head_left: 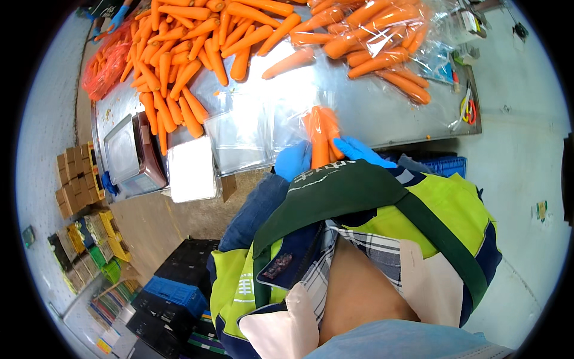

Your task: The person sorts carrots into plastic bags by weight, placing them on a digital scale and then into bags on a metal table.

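At the near edge of the metal table point(251, 90), a clear plastic bag of carrots point(320, 134) is between my two blue-gloved hands. My left hand point(293, 160) grips its left side, and my right hand point(362, 151) holds it from the right with fingers against the plastic. My apron hides the bag's lower end. Loose carrots point(179, 54) lie heaped at the far left. Filled clear bags of carrots point(376, 36) are piled at the far right. A single carrot point(289, 63) rests between the two piles.
A weighing scale point(122, 149) stands at the table's left end, beside a stack of flat clear bags point(191, 167). Scissors point(469, 110) lie at the right edge. Beyond a red mesh sack point(107, 69), another person's gloved hand point(118, 19) shows. Crates point(173, 293) stand on the floor.
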The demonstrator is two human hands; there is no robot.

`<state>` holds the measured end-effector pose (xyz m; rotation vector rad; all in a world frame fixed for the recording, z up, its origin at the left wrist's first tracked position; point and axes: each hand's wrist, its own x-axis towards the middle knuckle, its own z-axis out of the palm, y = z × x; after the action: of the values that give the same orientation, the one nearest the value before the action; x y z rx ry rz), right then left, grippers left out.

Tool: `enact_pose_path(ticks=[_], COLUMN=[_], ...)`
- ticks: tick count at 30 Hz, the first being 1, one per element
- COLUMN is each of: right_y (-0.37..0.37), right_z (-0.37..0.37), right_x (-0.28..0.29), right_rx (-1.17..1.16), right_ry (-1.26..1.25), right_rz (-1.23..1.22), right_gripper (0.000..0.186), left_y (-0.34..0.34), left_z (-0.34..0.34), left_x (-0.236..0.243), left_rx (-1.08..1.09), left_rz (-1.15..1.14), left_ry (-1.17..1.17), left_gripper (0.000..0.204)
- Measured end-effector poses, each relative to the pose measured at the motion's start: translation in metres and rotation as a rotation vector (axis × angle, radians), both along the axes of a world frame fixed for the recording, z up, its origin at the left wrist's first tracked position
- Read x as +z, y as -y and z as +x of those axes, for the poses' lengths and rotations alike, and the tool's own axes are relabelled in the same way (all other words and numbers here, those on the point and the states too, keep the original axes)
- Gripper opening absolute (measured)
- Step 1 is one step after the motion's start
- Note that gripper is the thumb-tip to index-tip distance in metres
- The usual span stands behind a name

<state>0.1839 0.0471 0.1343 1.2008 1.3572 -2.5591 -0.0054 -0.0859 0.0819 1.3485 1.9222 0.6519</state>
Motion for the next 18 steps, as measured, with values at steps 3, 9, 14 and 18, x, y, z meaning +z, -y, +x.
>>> enact_pose_path(ticks=[3,9,14,18], right_y=[-0.016,-0.066,-0.127,-0.176], right_z=[-0.009,-0.036,-0.067,-0.074], right_x=[0.046,0.045,0.103,0.163], right_rx=[0.048,0.035,0.045,0.002], right_ry=[-0.26,-0.16,-0.24,-0.48], right_rz=[-0.29,0.243,0.365,0.55], right_gripper=[0.042,0.033,0.031,0.037], left_y=[0.002,-0.06,-0.113,-0.159], left_z=[-0.01,-0.045,-0.076,-0.1], left_x=[0.005,0.099,0.153,0.214], left_rx=[0.07,0.334,0.454,0.256], left_rz=[0.091,-0.068,0.101,0.314], left_ry=[0.247,0.866,0.799,0.855], left_gripper=[0.033,0.035,0.028,0.026])
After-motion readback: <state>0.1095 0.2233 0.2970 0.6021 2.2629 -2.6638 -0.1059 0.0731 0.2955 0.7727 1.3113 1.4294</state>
